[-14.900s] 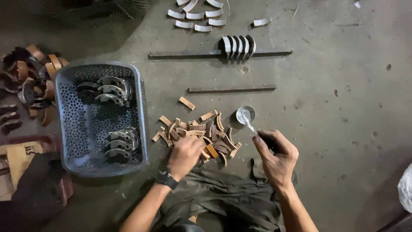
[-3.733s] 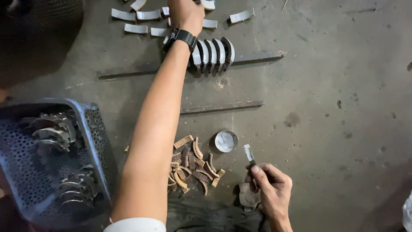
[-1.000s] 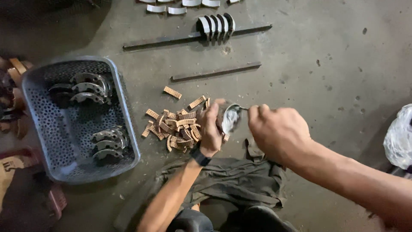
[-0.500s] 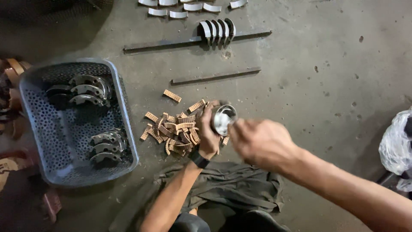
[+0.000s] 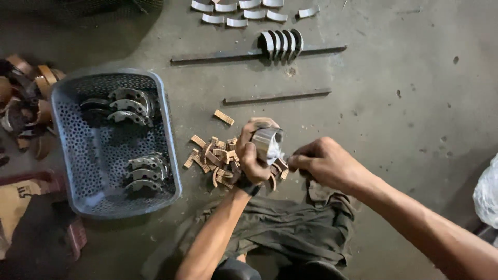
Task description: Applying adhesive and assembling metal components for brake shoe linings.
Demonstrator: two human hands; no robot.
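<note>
Fingers (image 5: 248, 155) of left hand (image 5: 251, 158) wrapped round a curved metal piece (image 5: 267, 143), held above the heap of brown strips (image 5: 215, 158). Right hand (image 5: 324, 163): fingers curled tight just beside the piece; what they pinch can't be told. Nearest: dark cloth (image 5: 290, 228) on grey concrete floor (image 5: 404, 78), stained, w/ scattered chips. Left: blue perforated basket (image 5: 168, 135) w/ more curved metal parts. Beyond: short metal bar (image 5: 277, 96), then long bar (image 5: 218, 56) carrying four curved pieces; farthest, pale curved pieces (image 5: 238, 13) in rows.

Dim, perhaps overhead light; slight blur.
</note>
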